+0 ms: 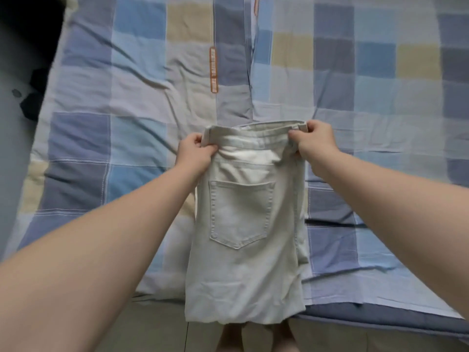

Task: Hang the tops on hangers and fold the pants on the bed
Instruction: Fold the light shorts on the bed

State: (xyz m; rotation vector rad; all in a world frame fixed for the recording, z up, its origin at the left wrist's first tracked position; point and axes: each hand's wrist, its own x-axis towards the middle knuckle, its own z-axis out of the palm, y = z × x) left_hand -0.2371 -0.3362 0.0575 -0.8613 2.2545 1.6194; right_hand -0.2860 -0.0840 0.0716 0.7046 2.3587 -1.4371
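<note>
The creased bed point(380, 97) spreads open across the upper frame and down both sides of centre. The pants point(243, 224), hanging from the left hand point(196, 154) and right hand point(314, 143), screen the middle and lower middle. A dark shape point(35, 97) lies at the left edge, off the bed.

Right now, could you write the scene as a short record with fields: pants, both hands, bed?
garment: pale beige pants, back pocket facing the camera
left hand: grips the waistband's left end
right hand: grips the waistband's right end
surface: bed with checked blue, grey and beige cover
position: lower end of pants hangs past the bed's near edge
</note>
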